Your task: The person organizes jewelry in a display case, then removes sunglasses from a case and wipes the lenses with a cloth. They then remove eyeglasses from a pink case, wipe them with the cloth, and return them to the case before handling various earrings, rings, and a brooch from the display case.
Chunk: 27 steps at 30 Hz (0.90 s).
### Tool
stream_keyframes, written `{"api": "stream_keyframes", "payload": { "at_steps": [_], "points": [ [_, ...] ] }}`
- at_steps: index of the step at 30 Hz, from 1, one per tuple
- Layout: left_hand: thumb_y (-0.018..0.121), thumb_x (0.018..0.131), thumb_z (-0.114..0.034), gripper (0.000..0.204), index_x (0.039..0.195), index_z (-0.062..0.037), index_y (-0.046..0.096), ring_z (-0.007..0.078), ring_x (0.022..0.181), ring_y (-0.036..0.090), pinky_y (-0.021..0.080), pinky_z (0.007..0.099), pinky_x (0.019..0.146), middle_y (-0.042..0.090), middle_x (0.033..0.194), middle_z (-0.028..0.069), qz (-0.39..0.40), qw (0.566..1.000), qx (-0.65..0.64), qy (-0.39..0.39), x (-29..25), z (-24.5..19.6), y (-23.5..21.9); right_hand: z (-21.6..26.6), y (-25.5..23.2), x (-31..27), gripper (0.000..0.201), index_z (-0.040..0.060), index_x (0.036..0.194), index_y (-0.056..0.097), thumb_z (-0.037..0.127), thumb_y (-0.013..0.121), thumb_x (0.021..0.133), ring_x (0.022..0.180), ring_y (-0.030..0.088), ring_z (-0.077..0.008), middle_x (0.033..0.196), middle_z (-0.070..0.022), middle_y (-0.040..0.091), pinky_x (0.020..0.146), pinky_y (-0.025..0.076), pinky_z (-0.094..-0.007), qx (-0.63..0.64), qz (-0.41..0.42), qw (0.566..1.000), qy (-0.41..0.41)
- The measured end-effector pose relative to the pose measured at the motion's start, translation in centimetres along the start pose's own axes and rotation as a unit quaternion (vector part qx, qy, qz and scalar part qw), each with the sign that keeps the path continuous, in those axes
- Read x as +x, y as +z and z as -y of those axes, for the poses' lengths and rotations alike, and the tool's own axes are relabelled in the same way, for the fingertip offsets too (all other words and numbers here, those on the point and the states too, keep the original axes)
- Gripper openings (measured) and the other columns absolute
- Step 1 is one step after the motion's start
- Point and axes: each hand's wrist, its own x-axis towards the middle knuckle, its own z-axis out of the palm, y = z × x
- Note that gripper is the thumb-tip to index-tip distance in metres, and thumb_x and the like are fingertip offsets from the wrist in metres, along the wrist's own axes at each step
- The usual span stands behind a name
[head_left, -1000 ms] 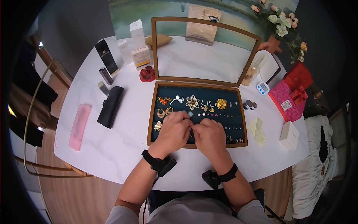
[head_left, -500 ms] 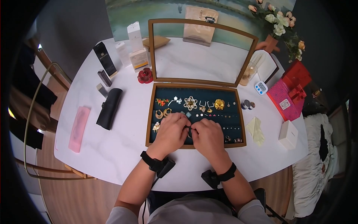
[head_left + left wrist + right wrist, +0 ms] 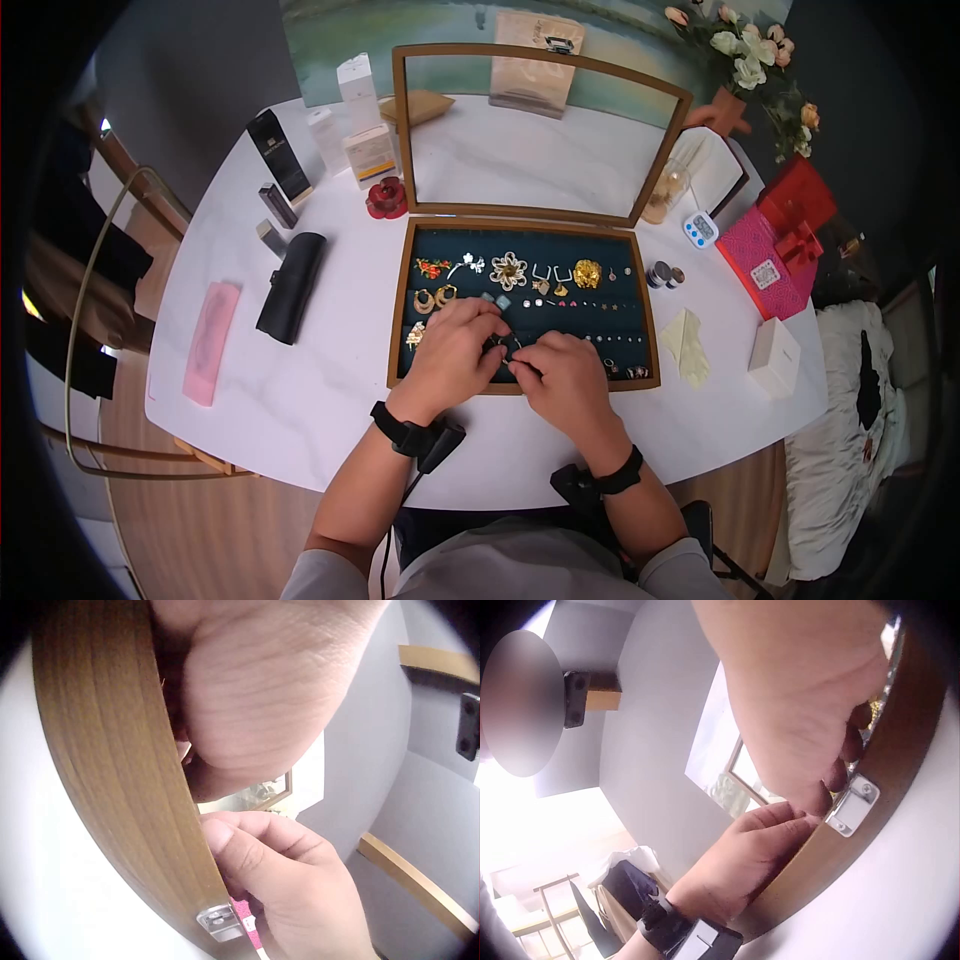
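Observation:
A shallow wooden jewellery box (image 3: 400,300) with a dark green lining lies in front of me, its glass lid standing up. Both hands are over its front middle, close together. My left hand (image 3: 455,350) has bent fingers and pinches a small thin piece of jewellery (image 3: 507,350), mostly covered by the fingertips; I cannot tell its kind. From the other side, the curled right hand (image 3: 567,380) brings thumb and forefinger to the same piece. Gold hoop earrings (image 3: 424,301) lie left of the hands, a flower brooch (image 3: 508,270) beyond them. In both wrist views the box's front wall (image 3: 127,765) partly hides the fingertips.
The framed glass lid (image 3: 540,213) rises behind the box. A black roll case (image 3: 291,290) and a pink pouch (image 3: 211,343) lie left, with several cosmetic boxes behind. At right are a pale cloth (image 3: 684,348), a white box (image 3: 775,358), a timer (image 3: 701,230) and a pink gift box (image 3: 762,265).
The fingertips have drawn slightly apart, with the right hand shifting a little right and toward me, so a thin bit of the small piece shows between them. The box and its lid stay put.

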Motion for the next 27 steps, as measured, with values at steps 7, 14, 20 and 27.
{"api": "stream_keyframes", "payload": {
  "at_steps": [7, 14, 20, 27],
  "points": [
    [0.071, 0.076, -0.007, 0.025, 0.1, -0.0038, 0.068, 0.033, 0.109, 0.057, 0.044, 0.0412, 0.096, 0.063, 0.114, 0.0125, 0.002, 1.0, -0.019, -0.003, 0.1, -0.1, -0.2, 0.0, 0.1, 0.1, 0.006, 0.0091, 0.079, 0.072, 0.013, 0.077, 0.077, 0.075, 0.061, -0.027, 0.074, -0.0045, 0.061, 0.069, 0.046, -0.0408, 0.006, 0.001, 1.0, -0.003],
    [0.066, 0.074, 0.003, 0.026, 0.099, -0.0008, 0.069, 0.0348, 0.103, 0.06, 0.048, 0.0402, 0.092, 0.066, 0.105, 0.0135, -0.053, 0.998, -0.017, -0.002, 0.1, 0.2, -2.4, -0.7, -0.7, 0.0, 0.005, 0.0102, 0.08, 0.072, 0.012, 0.076, 0.077, 0.074, 0.06, -0.0261, 0.076, -0.0033, 0.06, 0.07, 0.046, -0.0397, 0.017, -0.054, 0.998, 0.029],
    [0.079, 0.065, -0.005, 0.038, 0.102, -0.0016, 0.072, 0.0323, 0.112, 0.056, 0.045, 0.0397, 0.097, 0.062, 0.116, 0.0122, 0.004, 1.0, -0.001, -0.003, -0.4, 0.6, -3.4, -1.0, -0.5, 0.2, 0.008, 0.0115, 0.08, 0.074, 0.014, 0.079, 0.075, 0.077, 0.057, -0.0219, 0.079, -0.0001, 0.058, 0.071, 0.041, -0.038, 0.026, -0.031, 0.999, -0.034],
    [0.084, 0.063, -0.013, 0.037, 0.098, -0.0039, 0.074, 0.0304, 0.11, 0.056, 0.044, 0.0394, 0.095, 0.063, 0.114, 0.0093, 0.018, 1.0, 0.001, -0.002, -0.5, 1.2, -3.1, -0.7, -0.1, 0.2, 0.007, 0.0124, 0.078, 0.074, 0.014, 0.079, 0.073, 0.078, 0.056, -0.0212, 0.08, 0.0002, 0.055, 0.072, 0.04, -0.0373, 0.004, -0.003, 0.999, -0.04]
  ]
}}
